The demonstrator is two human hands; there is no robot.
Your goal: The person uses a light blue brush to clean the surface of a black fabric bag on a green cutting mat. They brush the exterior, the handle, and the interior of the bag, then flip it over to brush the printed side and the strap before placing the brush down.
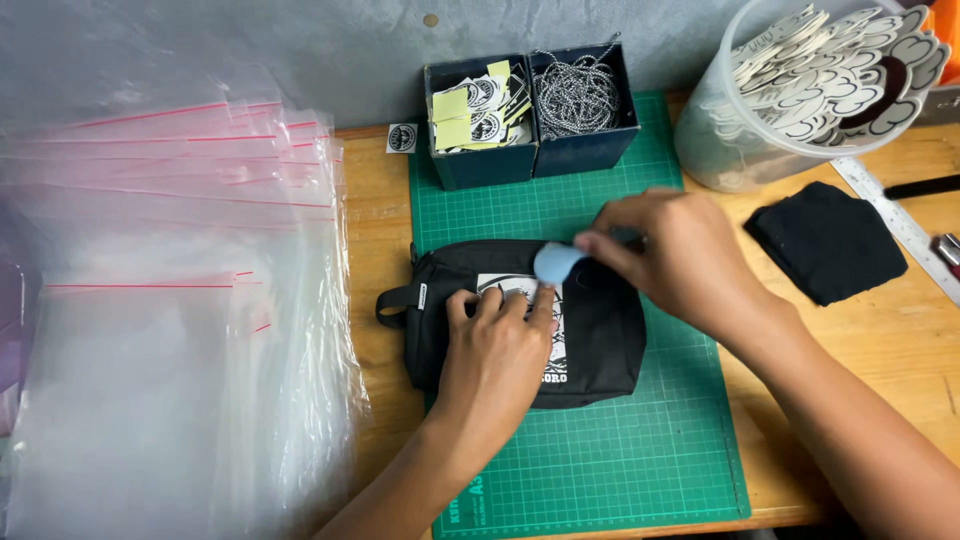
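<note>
Pouch (pixel 600 340), black with a white printed patch, lies on the green cutting mat (pixel 620 450) mid-surface. Beside the pouch I see clear bags (pixel 170 330) stacked. My left hand (pixel 495 350) presses flat on the patch; my right hand (pixel 680 255) grips a pale blue tool (pixel 556 263) against the pouch's upper edge.

Bare hands (pixel 500 350), bare forearms, no sleeves
</note>
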